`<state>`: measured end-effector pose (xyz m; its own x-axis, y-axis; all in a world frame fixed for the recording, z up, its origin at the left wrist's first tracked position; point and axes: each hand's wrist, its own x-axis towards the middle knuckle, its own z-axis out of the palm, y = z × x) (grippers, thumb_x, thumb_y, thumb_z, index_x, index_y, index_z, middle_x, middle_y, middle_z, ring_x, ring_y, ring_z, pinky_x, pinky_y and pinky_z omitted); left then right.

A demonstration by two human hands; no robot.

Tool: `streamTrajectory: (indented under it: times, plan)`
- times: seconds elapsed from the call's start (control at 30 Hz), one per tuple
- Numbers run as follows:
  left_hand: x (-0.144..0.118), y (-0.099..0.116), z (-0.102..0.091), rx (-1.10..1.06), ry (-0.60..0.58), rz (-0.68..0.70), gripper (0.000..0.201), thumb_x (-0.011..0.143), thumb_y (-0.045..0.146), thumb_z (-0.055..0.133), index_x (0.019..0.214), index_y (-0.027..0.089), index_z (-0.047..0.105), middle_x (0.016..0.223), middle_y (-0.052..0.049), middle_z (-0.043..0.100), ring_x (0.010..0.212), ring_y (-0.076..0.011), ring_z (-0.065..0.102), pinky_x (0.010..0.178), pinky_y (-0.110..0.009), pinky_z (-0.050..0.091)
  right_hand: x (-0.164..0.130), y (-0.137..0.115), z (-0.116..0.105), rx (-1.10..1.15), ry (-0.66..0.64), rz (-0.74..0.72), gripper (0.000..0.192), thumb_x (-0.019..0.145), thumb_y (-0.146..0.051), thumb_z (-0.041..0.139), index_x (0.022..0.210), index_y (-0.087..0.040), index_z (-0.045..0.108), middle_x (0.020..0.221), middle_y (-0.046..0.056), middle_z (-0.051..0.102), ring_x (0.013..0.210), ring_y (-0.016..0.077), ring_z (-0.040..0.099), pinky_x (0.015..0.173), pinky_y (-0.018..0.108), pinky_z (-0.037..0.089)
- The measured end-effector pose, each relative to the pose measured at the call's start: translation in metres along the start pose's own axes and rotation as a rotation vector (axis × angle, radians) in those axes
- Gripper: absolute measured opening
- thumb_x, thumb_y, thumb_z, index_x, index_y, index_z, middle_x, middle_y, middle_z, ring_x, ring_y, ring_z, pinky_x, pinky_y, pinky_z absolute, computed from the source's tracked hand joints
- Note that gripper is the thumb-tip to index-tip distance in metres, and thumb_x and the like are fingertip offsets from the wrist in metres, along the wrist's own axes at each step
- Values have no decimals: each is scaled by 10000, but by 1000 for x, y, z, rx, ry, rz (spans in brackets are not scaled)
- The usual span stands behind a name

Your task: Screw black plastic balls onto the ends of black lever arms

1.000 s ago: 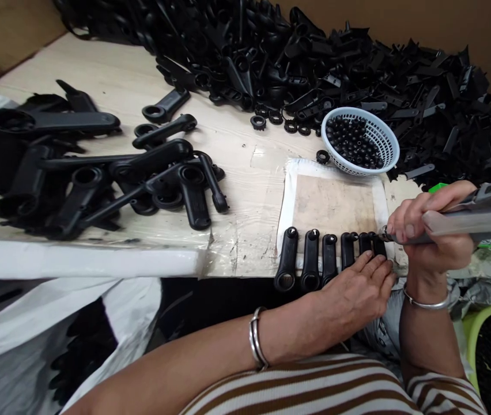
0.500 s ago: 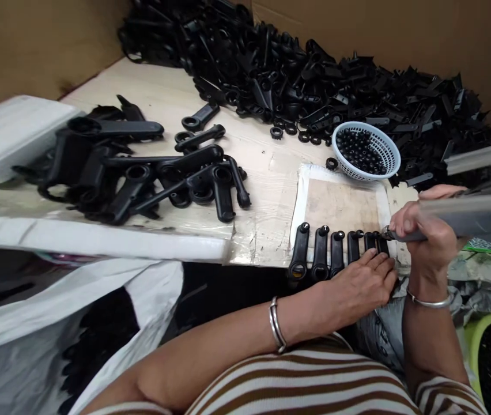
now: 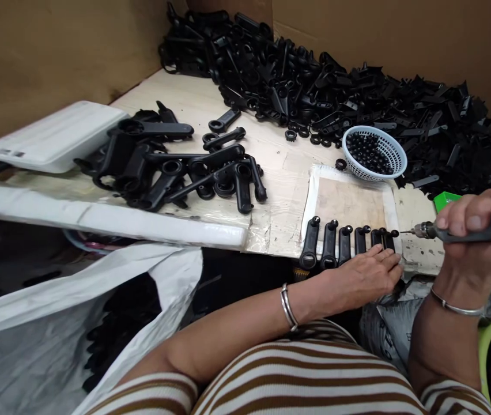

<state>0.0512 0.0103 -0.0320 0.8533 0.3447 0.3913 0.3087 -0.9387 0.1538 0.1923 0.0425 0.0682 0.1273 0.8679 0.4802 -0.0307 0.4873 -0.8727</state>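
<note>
Several black plastic crank handles (image 3: 330, 245) stand in a row along the table's front edge, partly over a white-bordered board (image 3: 349, 199). My left hand (image 3: 369, 274) lies palm down, its stretched fingers across the lower part of the rightmost handles (image 3: 387, 238); its thumb is hidden. On the right, my right hand (image 3: 472, 222) is wrapped around a grey electric screwdriver (image 3: 427, 230). The tool lies roughly level, its thin bit pointing left, close to the knob end of the rightmost handle. Whether the bit touches it I cannot tell.
A light-blue basket (image 3: 396, 158) of small black knobs stands behind the board. Black parts (image 3: 293, 80) are heaped along the cardboard wall, more handles (image 3: 223, 173) lie left. There are also a white box (image 3: 68, 129), a sack (image 3: 176, 271) and a green tub (image 3: 485, 346).
My right hand has drawn the screwdriver away to the right, so its bit now shows. My left hand stays on the handles. The view has shifted slightly left.
</note>
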Motion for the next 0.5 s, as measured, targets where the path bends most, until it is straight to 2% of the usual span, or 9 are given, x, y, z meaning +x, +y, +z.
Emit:
streamTrajectory:
  times: [0.1, 0.17, 0.27, 0.37, 0.5]
  plan:
    - [-10, -4, -20, 0, 6, 15, 309, 996, 76, 342, 1245, 92, 522, 1323, -140, 582, 1257, -183, 545, 1126, -338, 334, -11, 0, -3, 30, 89, -72, 201, 597, -213, 641, 791, -263, 655, 429, -77, 500, 324, 120, 370, 336, 302, 332]
    - [-26, -9, -37, -26, 11, -4, 296, 1011, 111, 355, 1266, 101, 504, 1358, -122, 572, 1279, -176, 535, 1142, -327, 323, -20, 4, -6, 14, 110, -49, 204, 616, -220, 640, 814, -264, 666, 433, -76, 493, 327, 118, 364, 341, 300, 336]
    - [-56, -17, -52, -64, -4, -104, 300, 1002, 200, 461, 1277, 82, 489, 1339, -146, 590, 1251, -195, 568, 1090, -323, 399, -28, 5, -13, 33, 172, 3, 205, 637, -198, 651, 836, -245, 660, 456, -73, 490, 360, 104, 398, 382, 283, 378]
    - [-77, -21, -44, -2, -2, -110, 447, 967, 247, 554, 1347, 46, 432, 1411, -187, 527, 1348, -252, 479, 1147, -404, 338, -27, 4, -15, 58, 197, 21, 227, 611, -165, 653, 830, -222, 649, 466, -70, 505, 376, 96, 436, 406, 257, 415]
    - [-76, -19, -18, 81, -53, -92, 569, 937, 298, 610, 1403, 50, 399, 1468, -179, 470, 1399, -270, 413, 1161, -454, 309, -23, 6, -7, 76, 192, -93, 159, 621, -194, 617, 777, -214, 633, 421, -81, 491, 310, 90, 388, 331, 241, 389]
